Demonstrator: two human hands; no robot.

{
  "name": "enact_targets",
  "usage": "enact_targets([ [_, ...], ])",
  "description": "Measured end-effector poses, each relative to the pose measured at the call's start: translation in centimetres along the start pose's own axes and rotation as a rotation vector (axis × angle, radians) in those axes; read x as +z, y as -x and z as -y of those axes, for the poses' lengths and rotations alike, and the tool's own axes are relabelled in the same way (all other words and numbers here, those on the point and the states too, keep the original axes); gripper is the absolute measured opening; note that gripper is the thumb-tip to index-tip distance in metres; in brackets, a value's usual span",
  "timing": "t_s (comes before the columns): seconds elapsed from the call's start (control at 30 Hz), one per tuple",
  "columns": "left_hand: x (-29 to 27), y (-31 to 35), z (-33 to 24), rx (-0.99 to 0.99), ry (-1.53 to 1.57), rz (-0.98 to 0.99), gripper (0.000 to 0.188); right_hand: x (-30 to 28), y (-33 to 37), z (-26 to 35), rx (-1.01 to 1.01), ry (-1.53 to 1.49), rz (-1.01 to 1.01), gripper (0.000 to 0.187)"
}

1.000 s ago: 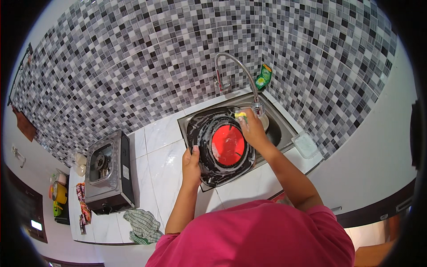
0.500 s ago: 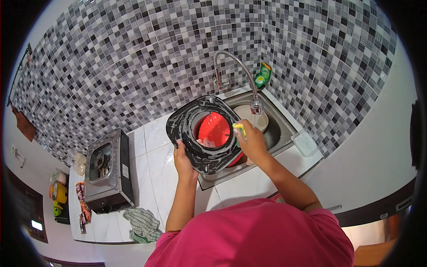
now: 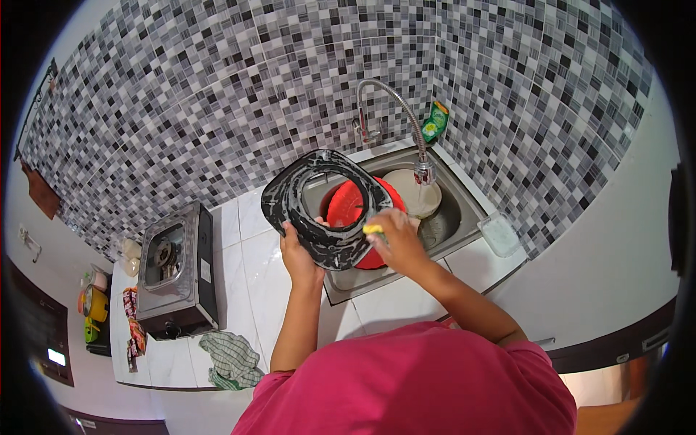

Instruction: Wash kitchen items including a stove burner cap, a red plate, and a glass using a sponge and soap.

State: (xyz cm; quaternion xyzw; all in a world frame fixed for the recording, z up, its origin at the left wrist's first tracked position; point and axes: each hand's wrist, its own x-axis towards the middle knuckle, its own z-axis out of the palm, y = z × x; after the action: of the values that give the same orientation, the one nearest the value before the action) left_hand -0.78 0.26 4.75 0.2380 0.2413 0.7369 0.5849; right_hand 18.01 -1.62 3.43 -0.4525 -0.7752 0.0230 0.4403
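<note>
My left hand (image 3: 300,255) grips the near-left edge of a black, rounded-square frame (image 3: 288,196) with a large round hole, streaked with white suds. The frame is tilted over the left part of the sink. In my right hand (image 3: 400,241) is a yellow sponge (image 3: 373,229), pressed at the frame's right side; the fingers are slightly blurred. A red fluted bowl (image 3: 346,204) shows through the hole and beyond the frame's right edge, down in the sink.
The metal sink (image 3: 471,206) also holds a pale round vessel (image 3: 417,190) under the flexible faucet (image 3: 423,171). A green pouch (image 3: 436,122) leans in the corner. A clear container (image 3: 499,234) sits at the right, a gas stove (image 3: 174,272) and checked cloth (image 3: 230,359) at the left.
The black frame has turned and shifted slightly left, so its hole faces me more. My right hand with the sponge has moved left and a little nearer.
</note>
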Motion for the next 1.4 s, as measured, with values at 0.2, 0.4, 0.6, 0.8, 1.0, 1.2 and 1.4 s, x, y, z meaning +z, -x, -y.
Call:
enact_targets([
  [0.2, 0.2, -0.2, 0.1, 0.006, -0.022, 0.007, 0.033, 1.1, 1.2, 1.3, 0.096, 0.075, -0.038, 0.029],
  [0.4, 0.2, -0.4, 1.0, 0.057, -0.069, -0.044, 0.038, 1.0, 2.5, 4.1, -0.026, 0.036, 0.093, 0.032],
  [0.6, -0.2, -0.6, 0.8, -0.001, -0.001, 0.007, 0.032, 0.6, 1.5, 0.3, 0.016, 0.055, 0.040, 0.031],
  [0.8, 0.2, -0.3, 1.0, 0.035, -0.023, -0.044, 0.032, 0.1, 1.5, 3.2, 0.065, 0.120, 0.100, 0.029],
  [1.0, -0.1, -0.3, 1.0, 0.007, -0.036, -0.040, 0.033, 1.1, 2.0, 3.0, -0.136, -0.072, 0.120, 0.031],
  [1.2, -0.1, -0.3, 0.7, -0.013, -0.125, -0.004, 0.043, 0.7, 0.4, -0.3, 0.106, -0.011, 0.114, 0.021],
  [1.4, 1.2, 0.0, 1.5, -0.109, -0.217, 0.068, 0.043, -0.1, -1.4, 3.1, -0.133, 0.058, 0.259, 0.025],
])
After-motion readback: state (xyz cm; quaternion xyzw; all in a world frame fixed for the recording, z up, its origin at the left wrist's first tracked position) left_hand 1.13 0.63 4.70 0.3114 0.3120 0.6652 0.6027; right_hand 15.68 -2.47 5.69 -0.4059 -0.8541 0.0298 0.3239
